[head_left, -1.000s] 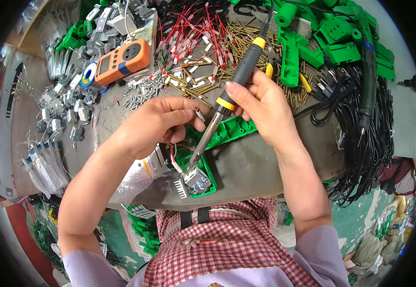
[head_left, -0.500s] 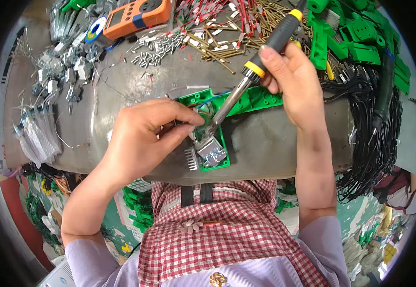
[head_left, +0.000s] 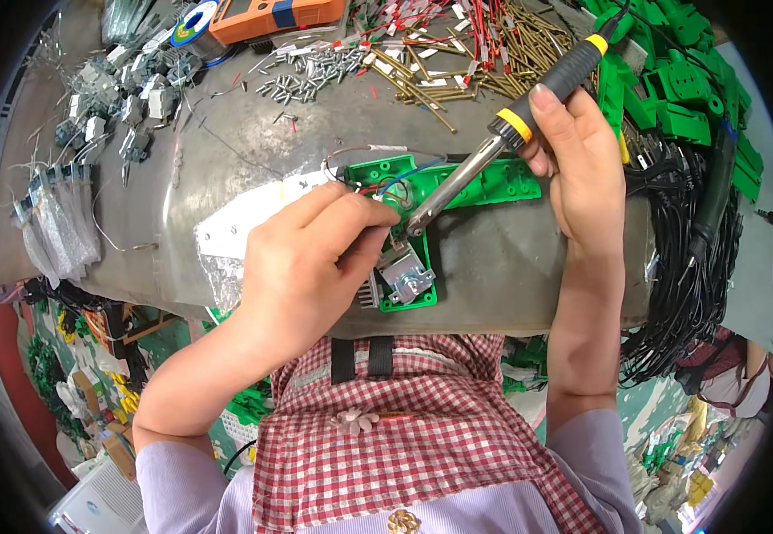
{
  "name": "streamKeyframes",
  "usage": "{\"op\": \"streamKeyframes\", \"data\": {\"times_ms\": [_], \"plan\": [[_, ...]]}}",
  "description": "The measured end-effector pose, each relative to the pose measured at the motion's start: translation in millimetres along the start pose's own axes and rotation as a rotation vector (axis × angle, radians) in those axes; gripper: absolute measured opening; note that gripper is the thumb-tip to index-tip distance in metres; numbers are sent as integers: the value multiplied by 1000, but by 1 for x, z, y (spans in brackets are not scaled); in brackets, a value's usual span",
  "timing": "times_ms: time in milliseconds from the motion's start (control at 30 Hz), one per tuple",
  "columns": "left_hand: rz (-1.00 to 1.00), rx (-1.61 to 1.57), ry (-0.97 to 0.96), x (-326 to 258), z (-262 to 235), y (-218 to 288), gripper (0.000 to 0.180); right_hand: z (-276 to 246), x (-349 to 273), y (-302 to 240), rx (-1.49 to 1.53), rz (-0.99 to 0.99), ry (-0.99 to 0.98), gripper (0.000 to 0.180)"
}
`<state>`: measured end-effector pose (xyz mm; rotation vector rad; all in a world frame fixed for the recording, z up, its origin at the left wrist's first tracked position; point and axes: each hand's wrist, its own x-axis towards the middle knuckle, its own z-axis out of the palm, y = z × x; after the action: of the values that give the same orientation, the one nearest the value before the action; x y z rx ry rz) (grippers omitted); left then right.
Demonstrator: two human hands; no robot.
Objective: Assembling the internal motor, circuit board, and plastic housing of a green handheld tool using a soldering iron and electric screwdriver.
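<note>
My right hand (head_left: 582,165) grips a soldering iron (head_left: 557,84) by its black and yellow handle. The iron's metal shaft slants down to the left, its tip over a green L-shaped plastic housing (head_left: 489,184). In the housing's near end lies a silver metal part (head_left: 407,276), with a finned heatsink (head_left: 370,295) beside it. My left hand (head_left: 311,254) is closed in a pinch close to the iron's tip; what its fingertips hold is hidden. A blue wire (head_left: 415,171) and thin reddish wires run into the housing beyond my left fingers.
Behind the housing lie silver screws (head_left: 311,76) and long brass-coloured rods (head_left: 529,53). An orange meter (head_left: 271,16) and a solder spool (head_left: 198,25) stand at the back. Grey metal parts (head_left: 142,89) lie left, green plastic parts (head_left: 671,80) and black cables (head_left: 698,267) right.
My left hand has shifted right, uncovering a white sheet behind it. My right hand has drawn the iron slightly up and to the right, its tip farther from the silver part.
</note>
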<state>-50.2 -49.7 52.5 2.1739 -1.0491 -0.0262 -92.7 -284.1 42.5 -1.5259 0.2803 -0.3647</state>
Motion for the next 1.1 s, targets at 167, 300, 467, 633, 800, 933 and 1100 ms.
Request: {"op": "streamKeyframes", "data": {"times_ms": [167,300,467,633,800,933,1100], "plan": [[-5,-2,3,-1,4,0,19,-3,1,-1,9,-8,-16,26],[-7,-4,4,-1,4,-1,19,-4,1,-4,31,2,6,25],[-13,-6,-20,1,2,0,18,1,1,-1,15,30,8,26],[-30,6,-40,1,0,2,17,-1,1,0,1,27,-22,26],[-14,23,-76,1,0,1,15,-1,0,-1,-7,34,-20,25],[-11,46,-76,1,-1,1,15,-1,0,-3,-9,48,-17,24],[17,34,-77,2,-2,1,16,-2,-2,-5,0,48,-44,23]]}}
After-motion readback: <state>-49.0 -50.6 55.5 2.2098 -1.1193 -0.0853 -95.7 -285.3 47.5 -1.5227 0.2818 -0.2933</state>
